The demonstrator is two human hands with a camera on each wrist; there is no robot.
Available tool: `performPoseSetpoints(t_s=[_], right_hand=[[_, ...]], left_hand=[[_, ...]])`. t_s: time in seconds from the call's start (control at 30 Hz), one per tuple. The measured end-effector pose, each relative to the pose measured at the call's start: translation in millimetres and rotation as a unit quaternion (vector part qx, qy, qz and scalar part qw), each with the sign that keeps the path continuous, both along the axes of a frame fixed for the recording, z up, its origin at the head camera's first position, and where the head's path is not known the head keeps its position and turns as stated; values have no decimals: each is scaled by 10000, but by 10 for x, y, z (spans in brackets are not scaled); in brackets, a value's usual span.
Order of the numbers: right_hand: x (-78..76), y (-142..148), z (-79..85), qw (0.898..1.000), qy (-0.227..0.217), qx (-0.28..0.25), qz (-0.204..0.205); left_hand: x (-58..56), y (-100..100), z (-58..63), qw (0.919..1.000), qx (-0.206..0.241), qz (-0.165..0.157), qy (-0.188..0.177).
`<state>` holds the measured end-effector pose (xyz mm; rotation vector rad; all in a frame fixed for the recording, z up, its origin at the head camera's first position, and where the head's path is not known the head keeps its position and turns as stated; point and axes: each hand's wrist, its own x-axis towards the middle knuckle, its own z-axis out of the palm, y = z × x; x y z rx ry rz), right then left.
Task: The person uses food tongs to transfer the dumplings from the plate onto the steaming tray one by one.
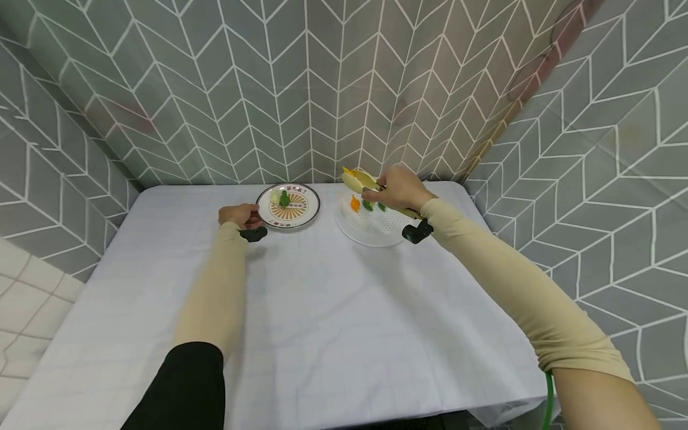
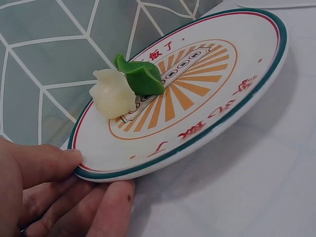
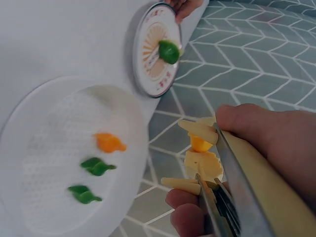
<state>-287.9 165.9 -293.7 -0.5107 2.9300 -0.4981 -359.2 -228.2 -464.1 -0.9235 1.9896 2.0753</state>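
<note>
My left hand (image 1: pixel 240 216) pinches the near-left rim of a round white plate (image 2: pixel 252 39), thumb on top and fingers beneath. A pale dumpling-like piece (image 2: pixel 112 94) and a leafy-looking green one (image 2: pixel 144 79) sit together on that plate. Gripped in my right hand (image 1: pixel 404 190) are tongs (image 3: pixel 247 182) with cream-coloured tips, raised above a round white tray (image 3: pixel 19 118). An orange-yellow piece (image 3: pixel 200 143) shows between the tips. On the tray's textured surface lie an orange piece (image 3: pixel 109 142) and two green pieces, one (image 3: pixel 98 166) beside the other (image 3: pixel 84 194).
A white cloth (image 1: pixel 322 310) covers the table. Grey patterned wall covering (image 1: pixel 290 89) rises behind the back edge and along both sides. Plate and tray stand side by side near the back, with a narrow gap between them.
</note>
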Motion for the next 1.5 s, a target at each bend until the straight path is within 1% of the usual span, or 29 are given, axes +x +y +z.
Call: performPoseSetpoints(t_s=[0.13,0.33,0.4,0.57,0.73,0.87,1.0,1.13,1.27,1.4,1.5], right_hand=[[-14,57,-104,9999,-57,99,24],[-18,136,-282,9986,-450,234,-144],[-20,169,-329,9980,-544,256,-173],[-17,271,-477,9970,-705,241,-222],[0,328,-633,9961,-832,218,-217],[9,315,-716,9956,-909,175,-121],[6,294,-769,9946,-1023,155,-28],[4,307,-810,9937,-1111,171,-10],[4,337,-842,9920,-1237,256,-2],[10,362,-834,9906,-1338,282,42],[8,376,-818,9895,-1414,274,89]], left_hand=[[19,-85,21,10000,64,17,-9],[50,-169,85,9999,73,88,-1],[45,-180,97,9998,152,129,17],[9,-183,80,9994,278,209,14],[10,-140,56,9994,225,263,-40],[18,-114,28,9994,195,287,-38],[15,-114,-25,9997,182,188,-14],[42,-71,-49,9999,95,115,0],[49,-13,-59,9998,99,172,-19],[26,15,-69,9997,101,227,11],[7,35,-70,9996,19,266,26]])
